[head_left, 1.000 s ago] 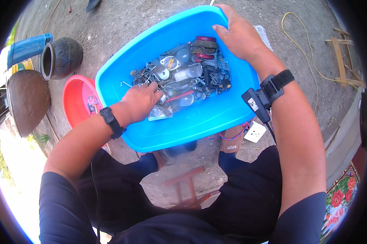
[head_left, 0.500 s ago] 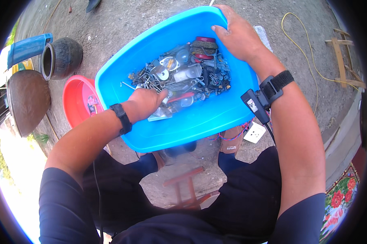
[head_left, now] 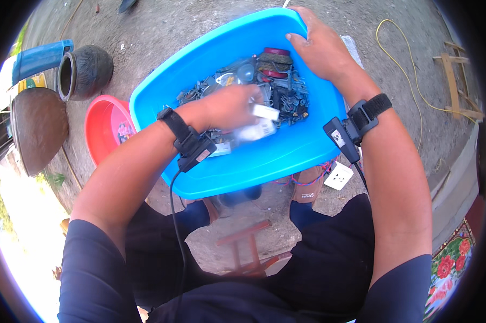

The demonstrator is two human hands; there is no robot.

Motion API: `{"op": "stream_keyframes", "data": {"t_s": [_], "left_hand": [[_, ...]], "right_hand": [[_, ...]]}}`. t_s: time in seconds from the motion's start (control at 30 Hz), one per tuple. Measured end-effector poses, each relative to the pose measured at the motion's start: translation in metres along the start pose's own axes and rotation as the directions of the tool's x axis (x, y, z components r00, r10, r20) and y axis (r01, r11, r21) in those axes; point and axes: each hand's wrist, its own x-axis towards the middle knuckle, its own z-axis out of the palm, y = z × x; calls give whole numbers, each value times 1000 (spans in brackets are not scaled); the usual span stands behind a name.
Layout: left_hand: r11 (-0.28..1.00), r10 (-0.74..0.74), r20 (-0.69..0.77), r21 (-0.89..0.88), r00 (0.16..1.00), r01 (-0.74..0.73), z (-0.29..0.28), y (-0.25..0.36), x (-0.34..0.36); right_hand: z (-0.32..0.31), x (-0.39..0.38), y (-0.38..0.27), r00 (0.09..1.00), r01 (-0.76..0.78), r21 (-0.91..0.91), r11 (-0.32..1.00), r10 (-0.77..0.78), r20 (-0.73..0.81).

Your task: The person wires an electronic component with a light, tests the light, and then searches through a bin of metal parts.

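A blue plastic basin (head_left: 194, 180) is tilted in front of me, with a heap of small hardware (head_left: 291, 99) in it: screws, bolts and other metal bits. My right hand (head_left: 324, 51) grips its far right rim, thumb over the inside. Inside the basin my left hand (head_left: 229, 107), smeared by motion, is closed on a clear plastic packet (head_left: 256, 130) with a white part by the fingers. What the packet holds is too blurred to tell. Beyond that hand lie dark round pads with red edges (head_left: 275, 63). A small pale packet (head_left: 221, 149) lies under my left wrist.
A red basin (head_left: 94, 129) stands left of the blue one. Farther left are a dark clay pot (head_left: 92, 72) and a large brown vessel (head_left: 41, 129). A white socket plate (head_left: 339, 176) lies by my right shoe. A yellow cord (head_left: 402, 67) runs toward a wooden frame (head_left: 450, 86).
My left hand has moved right and a little away from me, over the hardware, and a packet now shows blurred beneath its fingers. The right hand keeps its grip on the rim.
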Motion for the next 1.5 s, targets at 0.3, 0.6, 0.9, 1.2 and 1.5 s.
{"op": "stream_keyframes", "data": {"t_s": [0.3,0.6,0.9,1.2,1.5], "left_hand": [[918,-79,-284,-395,955,-42,-83,12,-74],[939,-131,-657,158,742,305,-57,-90,-191],[960,-222,-774,-66,592,274,10,-119,-147],[960,-241,-775,-104,584,258,17,-126,-144],[952,-275,-761,-129,588,278,14,-122,-147]], "right_hand": [[14,9,30,987,124,-59,991,-129,-94],[12,9,26,990,105,-135,985,-117,-82],[1,10,22,962,202,-433,878,-260,-78],[73,-8,-104,783,608,-551,572,-548,295],[146,-33,-134,662,704,-435,561,-297,688]]}}
